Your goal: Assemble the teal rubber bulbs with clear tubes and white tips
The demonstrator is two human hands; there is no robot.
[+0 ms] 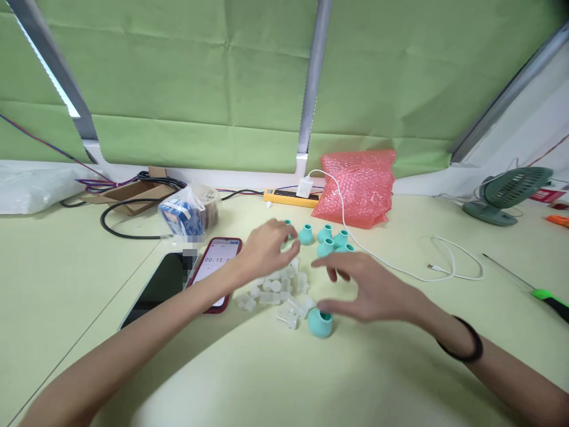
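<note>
My left hand [269,248] reaches over the table with its thumb and fingers apart, beside a small teal bulb-shaped piece [288,223] that it partly hides. Nothing shows in its grasp. To its right my right hand [371,287] is spread open, thumb and fingers apart. The right thumb is close to the rim of a single teal bulb [320,324] at the front; whether they touch I cannot tell. A loose pile of translucent plastic tubes [270,296] lies between and below the hands. Behind them stand several more teal bulbs [306,234], open necks upward.
To the left lie a red-cased phone [217,261] running a timer and a dark-screened phone [157,287]. Behind are a bagged blue packet [182,213], yellow power strip [291,198] and red bubble-wrap bag [358,187]. A white cable [391,267], screwdriver [549,302] and green fan [502,193] occupy the right.
</note>
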